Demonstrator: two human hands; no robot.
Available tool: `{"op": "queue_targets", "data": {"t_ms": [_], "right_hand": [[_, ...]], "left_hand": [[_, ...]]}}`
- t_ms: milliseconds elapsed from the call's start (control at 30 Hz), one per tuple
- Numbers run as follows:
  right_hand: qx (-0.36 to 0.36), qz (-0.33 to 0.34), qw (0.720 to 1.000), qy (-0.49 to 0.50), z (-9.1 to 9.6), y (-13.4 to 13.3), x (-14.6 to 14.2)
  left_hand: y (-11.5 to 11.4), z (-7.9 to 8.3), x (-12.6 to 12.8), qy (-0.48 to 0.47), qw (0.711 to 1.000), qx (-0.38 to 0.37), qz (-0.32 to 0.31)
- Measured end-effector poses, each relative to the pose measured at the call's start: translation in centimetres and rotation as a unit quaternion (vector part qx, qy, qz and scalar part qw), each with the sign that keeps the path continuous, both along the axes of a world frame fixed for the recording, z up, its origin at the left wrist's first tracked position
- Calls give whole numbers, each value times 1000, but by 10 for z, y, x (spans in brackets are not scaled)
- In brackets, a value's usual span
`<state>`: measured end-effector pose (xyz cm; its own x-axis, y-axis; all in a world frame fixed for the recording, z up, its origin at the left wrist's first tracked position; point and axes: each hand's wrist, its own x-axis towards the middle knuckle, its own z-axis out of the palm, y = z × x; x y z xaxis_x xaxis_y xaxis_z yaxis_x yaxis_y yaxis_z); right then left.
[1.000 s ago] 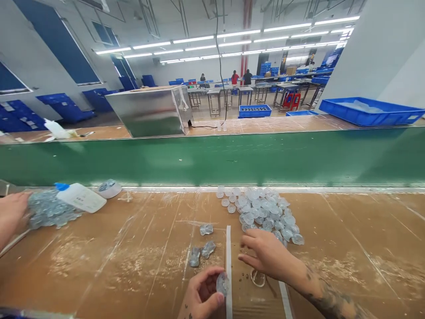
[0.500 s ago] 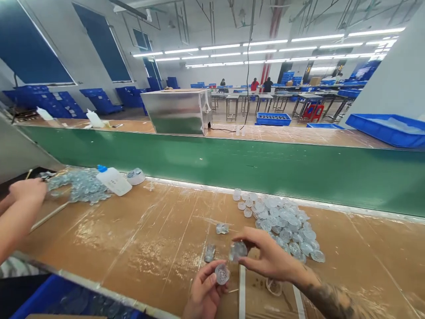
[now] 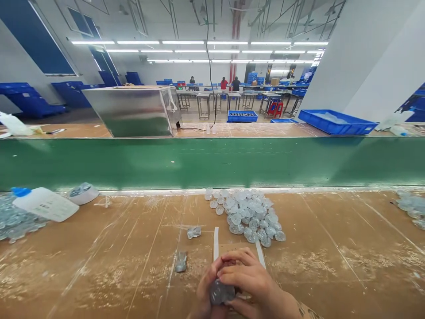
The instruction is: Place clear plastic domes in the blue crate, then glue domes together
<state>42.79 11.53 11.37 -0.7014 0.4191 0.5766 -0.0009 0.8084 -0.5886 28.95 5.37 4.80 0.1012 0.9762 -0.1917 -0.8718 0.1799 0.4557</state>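
Observation:
Low in the head view, my left hand and my right hand are cupped together, fingers touching. Between them sits a clear round plastic piece, greyish and shiny, partly covered by the fingers. Whether it is one piece or two pressed together is hidden. Both hands are closed around it. Beyond them lies a heap of clear round textured discs. Left of my hands, a crumpled grey film-like piece rests on the bench, with a similar piece farther back.
A brown-covered bench spreads around my hands, backed by a green board. At left lie a white bottle with a blue cap and a tape roll. A blue tray rests on the ledge; more clear pieces lie at right.
My hands, apart before with a clear piece in each, have come together around what they hold. The view has turned right; the co-worker's hands at left are out of view.

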Motion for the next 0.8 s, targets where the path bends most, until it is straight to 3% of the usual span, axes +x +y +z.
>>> {"op": "queue_targets", "data": {"t_ms": [100, 200, 400, 600, 800], "right_hand": [[47, -37, 998, -23, 3, 2, 4], [77, -38, 995, -43, 4, 5, 7], [75, -92, 987, -110, 10, -1, 7], [90, -71, 981, -159, 21, -1, 17], [139, -99, 964, -203, 12, -1, 19]], "left_hand": [[9, 5, 4, -67, 996, 26, -47], [14, 12, 5, -66, 995, 4, -80], [18, 23, 19, -15, 996, -85, -11], [19, 2, 22, 109, 993, 43, 13], [12, -19, 15, 259, 947, 182, 54]]}}
